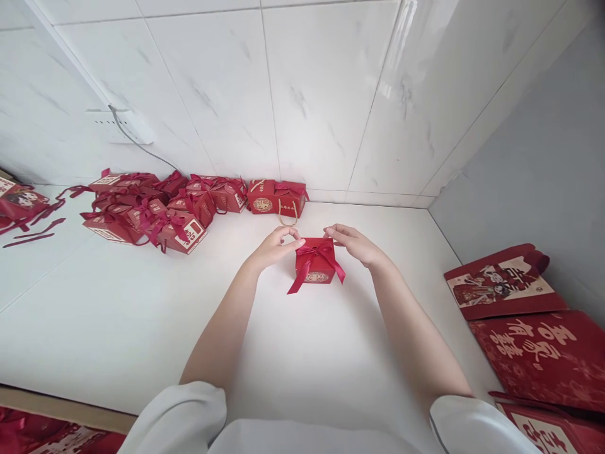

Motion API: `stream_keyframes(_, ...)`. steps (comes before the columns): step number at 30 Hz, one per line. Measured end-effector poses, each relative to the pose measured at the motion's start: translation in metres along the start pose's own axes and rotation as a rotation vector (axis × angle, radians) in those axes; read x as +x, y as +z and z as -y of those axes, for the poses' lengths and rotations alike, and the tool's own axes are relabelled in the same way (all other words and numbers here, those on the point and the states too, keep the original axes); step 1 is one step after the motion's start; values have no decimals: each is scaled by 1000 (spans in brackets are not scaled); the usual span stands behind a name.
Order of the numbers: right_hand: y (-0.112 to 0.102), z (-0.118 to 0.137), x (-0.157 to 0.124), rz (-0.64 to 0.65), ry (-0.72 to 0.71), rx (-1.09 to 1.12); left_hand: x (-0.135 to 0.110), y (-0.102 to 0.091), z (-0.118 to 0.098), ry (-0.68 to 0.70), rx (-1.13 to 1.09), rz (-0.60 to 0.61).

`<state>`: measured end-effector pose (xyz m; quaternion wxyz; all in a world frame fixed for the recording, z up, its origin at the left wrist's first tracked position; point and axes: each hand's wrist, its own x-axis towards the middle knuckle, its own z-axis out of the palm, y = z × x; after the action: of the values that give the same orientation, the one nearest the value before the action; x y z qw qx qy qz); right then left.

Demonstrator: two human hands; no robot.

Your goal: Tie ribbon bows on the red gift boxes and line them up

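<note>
A small red gift box with gold print on its front stands upright on the white table, a dark red ribbon tied in a bow over its top. At the box's upper left corner is my left hand, its thumb and curved fingertips closed on the edge. On the other side, the fingertips of my right hand close on the upper right corner. The ribbon's two tails hang loose down the front, outside both hands.
A longer red box with a gold cord stands by the tiled wall. Several ribboned boxes are heaped to its left, with loose ribbon strips farther left. Red printed bags lie on the right. A carton edge is at lower left.
</note>
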<state>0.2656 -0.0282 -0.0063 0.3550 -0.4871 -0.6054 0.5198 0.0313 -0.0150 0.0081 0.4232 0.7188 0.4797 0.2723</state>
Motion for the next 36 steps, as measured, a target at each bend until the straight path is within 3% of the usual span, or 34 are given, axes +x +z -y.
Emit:
stream_keyframes(10, 7, 1, -3, 93, 6, 43, -2, 1, -1, 7, -90, 112)
stream_keyframes(19, 7, 4, -3, 72, 14, 62, 1, 8, -2, 7, -124, 43)
stream_keyframes(25, 8, 5, -4, 235, -54, 58, 5, 24, 2, 104, 12, 14)
stream_keyframes(36, 24, -16, 13, 62, 58, 431, 6, 39, 6, 48, 142, -80)
